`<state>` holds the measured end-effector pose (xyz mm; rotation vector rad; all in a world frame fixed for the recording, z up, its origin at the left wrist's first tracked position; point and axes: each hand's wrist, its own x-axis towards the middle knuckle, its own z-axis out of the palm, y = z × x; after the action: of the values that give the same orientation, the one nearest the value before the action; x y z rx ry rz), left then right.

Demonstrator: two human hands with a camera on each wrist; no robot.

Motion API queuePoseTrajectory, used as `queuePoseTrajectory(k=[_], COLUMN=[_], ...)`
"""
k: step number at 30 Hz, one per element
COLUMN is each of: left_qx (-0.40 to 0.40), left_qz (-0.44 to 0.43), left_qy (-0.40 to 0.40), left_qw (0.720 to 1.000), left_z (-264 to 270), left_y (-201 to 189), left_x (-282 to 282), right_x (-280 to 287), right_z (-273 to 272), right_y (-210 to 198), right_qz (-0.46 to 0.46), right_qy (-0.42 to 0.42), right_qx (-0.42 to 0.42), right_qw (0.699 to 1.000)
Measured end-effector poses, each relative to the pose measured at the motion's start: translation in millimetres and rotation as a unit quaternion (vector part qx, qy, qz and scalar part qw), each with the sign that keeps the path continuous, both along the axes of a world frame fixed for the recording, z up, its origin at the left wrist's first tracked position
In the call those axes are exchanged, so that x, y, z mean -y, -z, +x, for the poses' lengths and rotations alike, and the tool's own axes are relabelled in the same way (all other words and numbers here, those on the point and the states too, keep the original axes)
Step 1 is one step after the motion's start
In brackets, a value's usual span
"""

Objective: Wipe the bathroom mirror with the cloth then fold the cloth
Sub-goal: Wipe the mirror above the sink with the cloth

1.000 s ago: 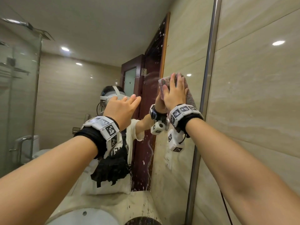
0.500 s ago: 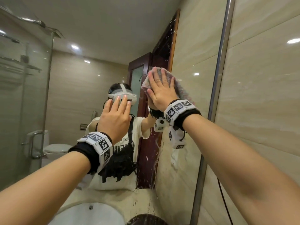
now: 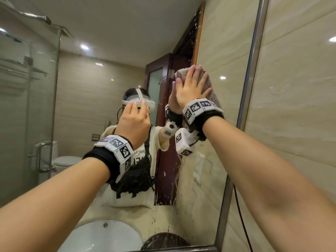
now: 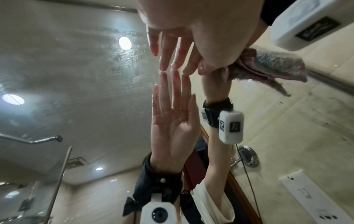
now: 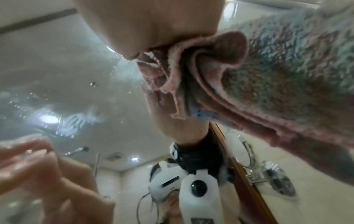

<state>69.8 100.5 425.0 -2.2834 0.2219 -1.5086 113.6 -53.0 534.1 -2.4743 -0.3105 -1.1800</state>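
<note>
So, both arms raised toward the mirror (image 3: 109,73). Right hand (image 3: 190,88) flat, fingers straight and a little spread, palm pressing the cloth (image 3: 209,84) onto the glass, high up near the mirror's right edge, close to the metal frame strip (image 3: 249,73). Nothing gripped; fingers lie over the cloth, thumb out to the side. Left hand (image 3: 133,122) lower and left of it, apart from the cloth, fingers straight and close together. Left wrist view shows the fingertips (image 4: 163,66) touching the glass and meeting their own reflection, palm off the surface; holds nothing.

Cloth is terry, fuzzy grey pile with a pinkish hemmed edge, bunched in soft folds under the palm (image 5: 220,75); one corner hangs out below the hand. Mirror glass is smooth, with droplets and streaks, and a hazy smear near the wiping area. Wall (image 3: 294,106) to the right is glossy beige tile. Round white basin (image 3: 101,237) sits at the bottom of the head view. Both wrists carry black bands with white marker blocks. The reflection shows a glass shower screen, a toilet and a dark wooden door.

Against half a second ago: right hand and cloth sit at much the same height, now a bit further right, away from the door's reflection. A second ago they were nearer the frame strip. Left hand has gone from loosely angled to upright, fingers pointing up, and sits lower relative to the right hand.
</note>
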Motion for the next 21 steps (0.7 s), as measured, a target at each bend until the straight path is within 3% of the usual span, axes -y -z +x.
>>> queuePoseTrajectory(k=[2, 5, 10, 16, 21], left_qx=[-0.003, 0.006, 0.017, 0.015, 0.012], left_qz=[0.004, 0.005, -0.021, -0.02, -0.018], left_qy=[-0.007, -0.016, -0.006, -0.014, -0.02], left_qw=[1.0, 1.0, 1.0, 1.0, 1.0], left_z=[-0.2, 1.9, 0.5, -0.8, -0.8], left_y=[-0.6, 0.7, 1.8, 3.6, 5.3], left_x=[0.6, 1.0, 3.2, 1.9, 0.8], right_x=[0.6, 9.2, 16.2, 5.2, -8.4], right_z=[-2.7, 0.2, 3.5, 3.2, -7.0], right_y=[7.0, 22.8, 27.6, 19.1, -8.5], right_qz=[-0.107, -0.269, -0.392, -0.415, -0.317], right_qy=[-0.02, -0.008, -0.002, 0.0, -0.041], right_qx=[0.014, 0.059, 0.09, 0.094, 0.058], right_qw=[0.994, 0.961, 0.916, 0.905, 0.946])
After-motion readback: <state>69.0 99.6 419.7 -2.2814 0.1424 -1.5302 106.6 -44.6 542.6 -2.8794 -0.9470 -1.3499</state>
